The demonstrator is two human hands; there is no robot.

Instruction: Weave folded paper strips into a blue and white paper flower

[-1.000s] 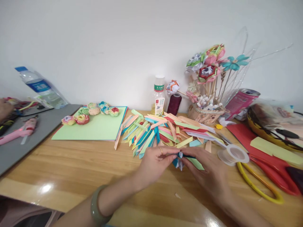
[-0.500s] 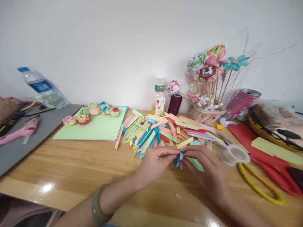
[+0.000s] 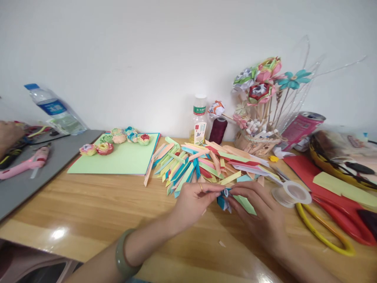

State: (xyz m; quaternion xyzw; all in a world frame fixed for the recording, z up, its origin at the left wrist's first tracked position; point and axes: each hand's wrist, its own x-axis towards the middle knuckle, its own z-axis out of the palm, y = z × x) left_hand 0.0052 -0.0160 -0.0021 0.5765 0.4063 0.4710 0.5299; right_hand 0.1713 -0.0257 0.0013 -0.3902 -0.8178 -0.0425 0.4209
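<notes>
The left hand and right hand are pinching folded paper at its top, and it's looking light and squashy.

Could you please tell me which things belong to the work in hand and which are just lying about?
Belonging, it seems:
- blue-and-white folded paper piece, between left hand and right hand
- multicoloured folded paper strips

Probably just lying about:
- clear blue-capped plastic bottle
- pink metal can
</notes>
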